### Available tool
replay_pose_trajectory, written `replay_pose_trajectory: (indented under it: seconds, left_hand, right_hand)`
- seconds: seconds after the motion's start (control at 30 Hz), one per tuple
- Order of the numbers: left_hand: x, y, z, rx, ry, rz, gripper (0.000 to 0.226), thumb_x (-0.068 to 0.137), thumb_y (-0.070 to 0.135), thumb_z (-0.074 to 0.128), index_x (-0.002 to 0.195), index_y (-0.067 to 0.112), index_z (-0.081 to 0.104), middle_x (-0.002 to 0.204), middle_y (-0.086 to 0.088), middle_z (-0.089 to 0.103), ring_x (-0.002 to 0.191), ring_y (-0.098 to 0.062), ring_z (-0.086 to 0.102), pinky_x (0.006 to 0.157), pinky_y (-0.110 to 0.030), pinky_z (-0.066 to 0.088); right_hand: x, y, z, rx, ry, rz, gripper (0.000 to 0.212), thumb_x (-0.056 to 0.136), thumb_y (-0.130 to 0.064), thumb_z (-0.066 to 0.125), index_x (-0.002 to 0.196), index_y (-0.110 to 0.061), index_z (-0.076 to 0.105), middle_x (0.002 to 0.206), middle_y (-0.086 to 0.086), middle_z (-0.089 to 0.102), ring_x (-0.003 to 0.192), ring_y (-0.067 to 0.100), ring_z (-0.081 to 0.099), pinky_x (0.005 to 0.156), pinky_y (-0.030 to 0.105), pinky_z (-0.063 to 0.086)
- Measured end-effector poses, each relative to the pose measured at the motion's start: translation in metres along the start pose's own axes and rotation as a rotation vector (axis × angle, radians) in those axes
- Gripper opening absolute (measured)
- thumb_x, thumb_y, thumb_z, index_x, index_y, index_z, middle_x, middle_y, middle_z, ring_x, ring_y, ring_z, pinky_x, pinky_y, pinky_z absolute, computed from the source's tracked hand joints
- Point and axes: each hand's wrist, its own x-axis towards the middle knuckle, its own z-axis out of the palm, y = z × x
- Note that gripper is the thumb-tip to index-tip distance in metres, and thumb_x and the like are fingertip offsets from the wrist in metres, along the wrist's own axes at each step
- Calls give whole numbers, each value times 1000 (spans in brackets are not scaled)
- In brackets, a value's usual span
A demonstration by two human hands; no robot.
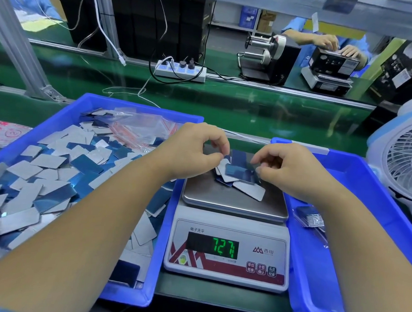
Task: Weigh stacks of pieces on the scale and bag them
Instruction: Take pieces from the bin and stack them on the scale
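head view: flat rectangular pieces (243,178) on steel scale (230,227).

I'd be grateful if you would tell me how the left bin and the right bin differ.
The left bin is heaped with loose blue and grey pieces; the right bin shows mostly bare floor. The left bin holds empty clear bags at its far side; the right bin holds one filled bag. Both are blue plastic, flanking the scale.
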Motion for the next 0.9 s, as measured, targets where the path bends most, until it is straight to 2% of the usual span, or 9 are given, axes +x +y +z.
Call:
replay_pose_trajectory:
  seconds: [0.37,0.47,0.57,0.6,0.67,0.7,0.77,0.83,0.9]
  left_hand:
    - [-1,0,0,6,7,1,26,82,4,69,80,30,69,72,26,61,72,0,51,62,-6,35]
    - [-1,3,-2,29,-3,12,25,83,5,68,86,30,67,80,20,61,78,-4,51,67,-8,35]
    - [-1,5,-5,74,-98,-18,24,87,21,70,107,33,64,101,21,58,92,3,48,79,-10,37]
    - [-1,6,-5,105,-151,-39,32,87,31,70,117,34,61,112,21,56,99,5,44,83,-10,35]
    - [-2,7,-5,197,-269,-74,61,81,55,68,136,35,50,134,21,47,118,-2,34,95,-19,32]
    - [-2,8,-5,258,-326,-76,73,76,67,65,138,34,46,138,24,42,122,-5,30,100,-26,32]
    - [-2,11,-5,345,-428,-81,82,68,81,61,132,33,44,138,25,38,118,-10,29,103,-37,35]
    - [-2,12,-5,357,-507,-104,91,63,81,65,139,38,37,144,26,36,119,-11,28,107,-39,34]
    - [-1,13,-4,344,-542,-80,90,60,80,68,136,45,37,130,31,45,114,-12,31,101,-37,37]
  right_hand:
    - [-1,-3,1,25,20,-2,25,83,-9,64,80,-33,70,66,-11,64,57,2,52,58,14,44]
    - [-2,-5,1,37,26,-9,22,84,-11,67,80,-33,70,67,-14,64,58,2,53,57,13,44]
    - [-2,-7,-1,40,38,-60,9,80,-28,76,85,-34,70,79,-14,64,61,0,52,59,10,38]
    - [-2,-8,-2,18,31,-77,14,77,-39,77,89,-36,70,86,-16,62,66,-2,51,61,9,36]
    - [-2,-11,-3,-102,-29,-103,50,67,-64,73,109,-36,68,109,-20,60,85,-10,50,72,5,34]
    - [-2,-12,-3,-195,-70,-117,72,62,-72,68,121,-31,65,124,-18,57,100,-11,47,82,5,32]
    - [-3,-17,-2,-326,-166,-111,99,57,-80,64,137,-24,55,147,-15,43,128,-4,36,98,14,30]
    - [-5,-23,-1,-338,-265,-117,106,54,-84,64,141,-26,49,150,-18,38,134,4,37,107,20,33]
    - [-8,-29,1,-296,-334,-152,99,56,-80,71,138,-31,47,139,-23,45,123,1,46,103,24,41]
